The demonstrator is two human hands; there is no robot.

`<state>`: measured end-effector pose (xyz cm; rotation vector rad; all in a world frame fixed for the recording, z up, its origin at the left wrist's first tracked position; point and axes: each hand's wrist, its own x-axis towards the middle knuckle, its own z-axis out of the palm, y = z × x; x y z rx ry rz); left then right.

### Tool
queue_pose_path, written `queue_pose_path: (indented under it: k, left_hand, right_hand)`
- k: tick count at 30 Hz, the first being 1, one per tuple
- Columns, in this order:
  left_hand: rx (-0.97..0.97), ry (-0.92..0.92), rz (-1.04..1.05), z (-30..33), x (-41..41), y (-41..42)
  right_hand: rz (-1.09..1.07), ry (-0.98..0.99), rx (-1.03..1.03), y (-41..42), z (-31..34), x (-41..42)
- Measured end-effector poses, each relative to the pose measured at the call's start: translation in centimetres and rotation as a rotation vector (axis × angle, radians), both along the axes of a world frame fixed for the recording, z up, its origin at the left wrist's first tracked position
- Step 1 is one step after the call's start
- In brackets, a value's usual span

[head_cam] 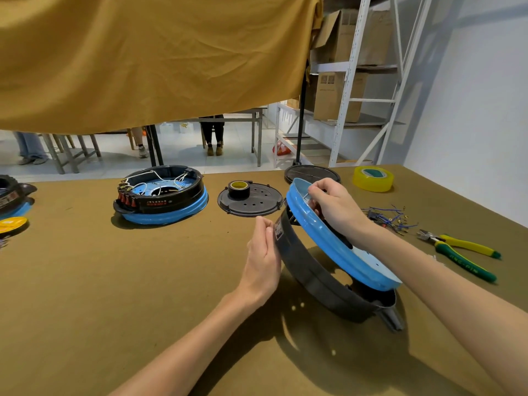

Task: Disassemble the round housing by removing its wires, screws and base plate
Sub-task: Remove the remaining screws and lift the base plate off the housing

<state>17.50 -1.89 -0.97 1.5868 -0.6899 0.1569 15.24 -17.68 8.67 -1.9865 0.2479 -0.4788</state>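
Far left edge: a partly cropped black and blue unit [13, 200] and a yellow lid-like piece [13, 225] on the bench [114, 281].
Second housing [161, 195]: lies flat on the bench, left of centre, black ring over a blue rim, white wires inside, red parts on its near-left side.
Base plate [251, 202]: black perforated disc flat on the bench, a roll of black tape [239, 189] standing on it.
Left hand [264, 258]: fingers straight and together, pressed flat against the black wall's left side.
Round housing [323, 270]: tipped up on edge, black shell below, blue pan [337, 247] leaning out of it above.
Right hand [334, 207]: grip curled inside the blue pan near its top rim, apparently pinching something small; what it is I cannot tell.
Yellow tape roll [373, 178]: far right, at the back.
Loose wires [391, 217]: a blue and red tangle on the bench.
Cutters [460, 252]: green and yellow handles, at the right edge.
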Motion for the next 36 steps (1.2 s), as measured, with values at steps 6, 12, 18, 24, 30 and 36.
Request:
queue_pose_path:
  k: [6, 12, 18, 24, 30, 36]
  left_hand:
    - [0.094, -0.289, -0.118, 0.3, 0.6, 0.8]
    - [0.164, -0.227, -0.072, 0.8, 2.8, 2.0]
    - [0.199, -0.052, 0.047, 0.2, 4.3, 3.1]
    - [0.031, -0.011, 0.128, 1.7, 4.7, 3.4]
    - [0.076, -0.104, 0.001, 3.5, 3.4, 2.7]
    - [-0.067, -0.041, -0.087, 3.6, 2.3, 1.7]
  right_hand:
    - [-0.041, -0.018, -0.078, -0.5, 0.3, 0.3]
    - [0.020, 0.009, -0.085, 0.0, -0.9, -0.1]
    - [0.126, 0.084, -0.285, 1.2, -2.7, -1.0]
    - [0.269, 0.217, -0.479, 2.3, -4.6, -1.9]
    - [0.145, 0.056, -0.274, 1.9, -3.4, -1.7]
    - [0.283, 0.167, 0.575, 0.6, -1.7, -2.2]
